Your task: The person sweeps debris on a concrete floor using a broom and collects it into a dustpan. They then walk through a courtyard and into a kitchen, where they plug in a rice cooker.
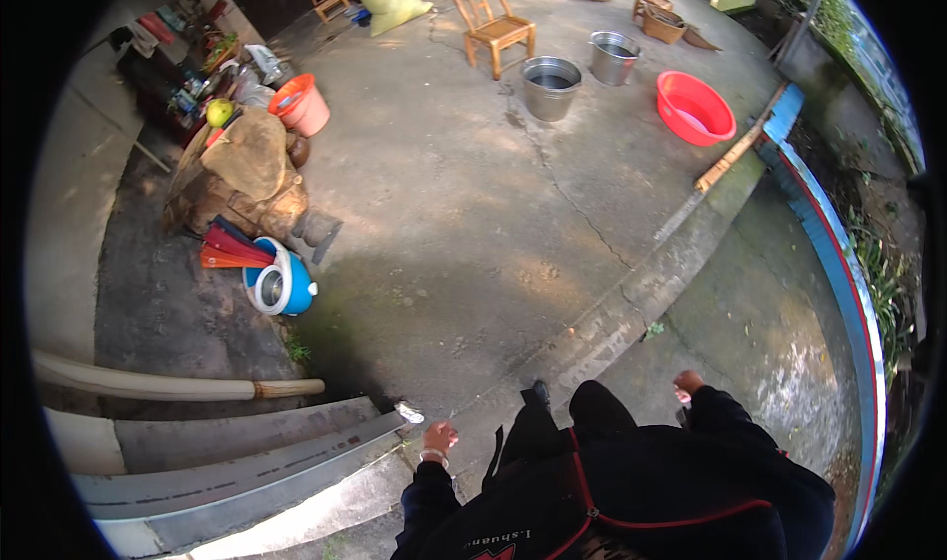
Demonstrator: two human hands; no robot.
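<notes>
My left hand [441, 437], with a band around the wrist, hangs at my left side near the grey ledge [355, 440]. Its fingers are loosely curled in, and nothing shows in them. Out to my right, my right hand [688, 383] is also curled closed above the lower concrete strip, with no object visible in it. Both hands are small in view and touch nothing that I can see. Below me a dark shoe [542, 392] stands by the concrete step edge [602, 338].
Ahead stand two metal buckets [552, 91] [614, 59], a red basin [694, 109] and a wooden chair [499, 33]. On the left are an orange bucket [300, 106], a tree stump [249, 153], a blue-white bucket [281, 282] and a pale pipe [168, 378]. A blue barrier [838, 239] curves along the right.
</notes>
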